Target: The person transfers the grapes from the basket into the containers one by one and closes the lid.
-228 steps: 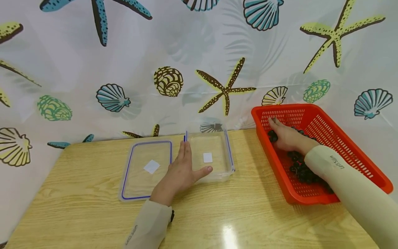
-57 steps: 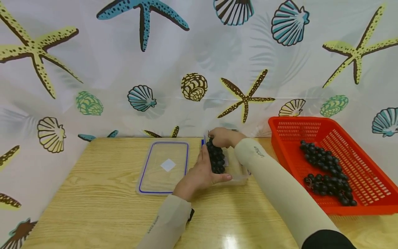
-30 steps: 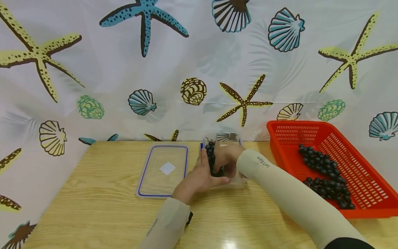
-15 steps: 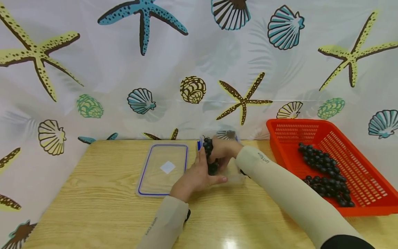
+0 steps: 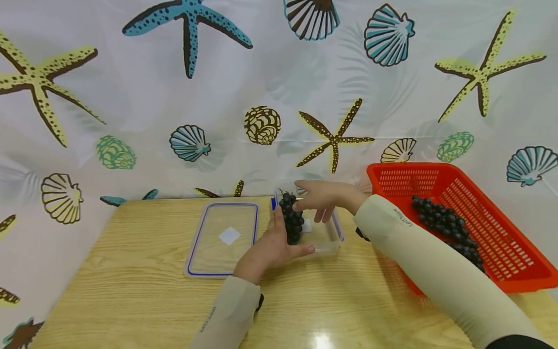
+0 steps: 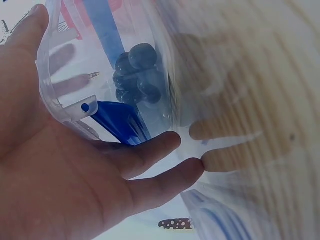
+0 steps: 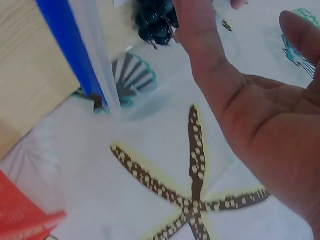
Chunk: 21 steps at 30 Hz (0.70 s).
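A bunch of dark grapes (image 5: pixel 291 224) lies along the left side inside a clear plastic container (image 5: pixel 326 237) with a blue-edged rim. Against the container's left wall rests my left hand (image 5: pixel 271 246), fingers extended and thumb at the front corner. The left wrist view shows this hand (image 6: pixel 70 170) around the container's outer corner, with grapes (image 6: pixel 137 72) behind the clear wall. My right hand (image 5: pixel 327 196) hovers over the container with fingers loosely spread, just right of the grapes. Nothing appears gripped in the right hand (image 7: pixel 260 110) in its wrist view.
A clear lid with a blue seal (image 5: pixel 220 242) lies left of the container on the wooden table (image 5: pixel 131 271). A red perforated basket (image 5: pixel 462 175) stands at right, holding more dark grapes (image 5: pixel 442 220). The right sleeve partly covers it. A patterned cloth (image 5: pixel 244 58) hangs behind.
The right hand reached into the basket earlier, carried a bunch of grapes into the container and has now let go, lifting slightly to the right. The left hand stays on the container.
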Each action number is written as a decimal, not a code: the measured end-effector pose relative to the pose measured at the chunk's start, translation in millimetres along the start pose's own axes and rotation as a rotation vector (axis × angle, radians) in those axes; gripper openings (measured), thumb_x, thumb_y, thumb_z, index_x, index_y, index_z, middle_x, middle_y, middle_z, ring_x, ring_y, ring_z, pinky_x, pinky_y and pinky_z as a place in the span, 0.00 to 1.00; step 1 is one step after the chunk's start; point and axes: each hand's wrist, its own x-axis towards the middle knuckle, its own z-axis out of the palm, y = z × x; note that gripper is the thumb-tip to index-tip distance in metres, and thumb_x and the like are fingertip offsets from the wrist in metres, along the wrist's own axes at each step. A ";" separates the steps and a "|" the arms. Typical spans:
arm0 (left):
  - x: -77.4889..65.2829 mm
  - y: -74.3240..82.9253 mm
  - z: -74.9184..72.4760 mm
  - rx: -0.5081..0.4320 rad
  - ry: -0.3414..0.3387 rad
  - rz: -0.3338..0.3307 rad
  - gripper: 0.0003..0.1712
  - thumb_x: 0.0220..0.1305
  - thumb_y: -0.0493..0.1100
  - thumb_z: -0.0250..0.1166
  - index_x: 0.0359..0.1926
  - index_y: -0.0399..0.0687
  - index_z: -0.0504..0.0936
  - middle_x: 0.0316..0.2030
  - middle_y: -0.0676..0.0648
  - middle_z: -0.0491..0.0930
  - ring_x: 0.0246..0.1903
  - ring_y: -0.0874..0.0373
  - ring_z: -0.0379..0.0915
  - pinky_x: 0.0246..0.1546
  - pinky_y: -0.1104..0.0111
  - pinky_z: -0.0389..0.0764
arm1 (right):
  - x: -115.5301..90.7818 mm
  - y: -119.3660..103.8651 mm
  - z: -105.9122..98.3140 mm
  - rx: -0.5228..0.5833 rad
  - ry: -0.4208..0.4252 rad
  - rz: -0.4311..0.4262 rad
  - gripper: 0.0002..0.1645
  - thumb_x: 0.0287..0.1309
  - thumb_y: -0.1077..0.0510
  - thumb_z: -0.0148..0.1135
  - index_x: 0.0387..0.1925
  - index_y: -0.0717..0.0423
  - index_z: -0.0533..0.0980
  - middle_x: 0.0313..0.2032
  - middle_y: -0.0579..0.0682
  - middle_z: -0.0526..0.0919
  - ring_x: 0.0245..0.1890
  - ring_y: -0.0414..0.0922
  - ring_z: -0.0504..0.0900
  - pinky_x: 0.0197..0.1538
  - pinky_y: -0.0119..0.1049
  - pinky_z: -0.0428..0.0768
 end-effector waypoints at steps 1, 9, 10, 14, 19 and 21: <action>0.2 0.3 0.0 0.000 -0.001 -0.004 0.76 0.57 0.72 0.69 0.78 0.47 0.21 0.79 0.38 0.27 0.67 0.32 0.63 0.61 0.44 0.70 | -5.3 2.3 -3.0 -0.013 0.010 -0.025 0.52 0.72 0.48 0.60 0.82 0.48 0.39 0.70 0.61 0.67 0.39 0.51 0.87 0.40 0.45 0.86; 1.2 0.1 0.4 -0.010 0.004 -0.014 0.77 0.55 0.73 0.69 0.78 0.49 0.20 0.79 0.41 0.25 0.70 0.34 0.57 0.65 0.46 0.66 | -51.6 47.1 -36.0 -0.048 0.227 -0.201 0.44 0.72 0.51 0.60 0.81 0.49 0.50 0.63 0.62 0.74 0.53 0.56 0.81 0.54 0.52 0.80; 1.1 0.1 0.3 -0.007 0.007 -0.013 0.77 0.55 0.73 0.68 0.78 0.49 0.20 0.79 0.41 0.25 0.69 0.34 0.58 0.63 0.46 0.67 | -56.3 54.4 -40.8 -0.051 0.263 -0.203 0.44 0.72 0.51 0.60 0.81 0.49 0.50 0.63 0.63 0.73 0.55 0.58 0.80 0.55 0.54 0.79; 0.1 0.6 0.4 -0.006 0.006 -0.015 0.78 0.55 0.74 0.68 0.78 0.50 0.19 0.79 0.42 0.24 0.48 0.40 0.81 0.43 0.53 0.79 | -72.0 81.8 -57.3 -0.042 0.376 -0.188 0.45 0.72 0.54 0.59 0.81 0.49 0.49 0.65 0.65 0.71 0.61 0.61 0.75 0.56 0.56 0.77; 1.0 1.4 1.9 -0.033 -0.008 -0.018 0.78 0.55 0.72 0.70 0.78 0.53 0.18 0.79 0.43 0.23 0.22 0.51 0.79 0.23 0.60 0.72 | -89.2 111.8 -72.2 -0.008 0.448 -0.171 0.44 0.73 0.57 0.57 0.81 0.52 0.47 0.67 0.66 0.68 0.62 0.63 0.73 0.57 0.60 0.76; 1.5 1.8 2.6 -0.028 -0.004 -0.013 0.77 0.55 0.72 0.70 0.78 0.52 0.19 0.79 0.43 0.23 0.24 0.52 0.79 0.23 0.61 0.72 | -94.9 122.8 -76.7 -0.005 0.470 -0.165 0.44 0.73 0.58 0.57 0.81 0.53 0.47 0.67 0.67 0.68 0.63 0.65 0.71 0.58 0.61 0.74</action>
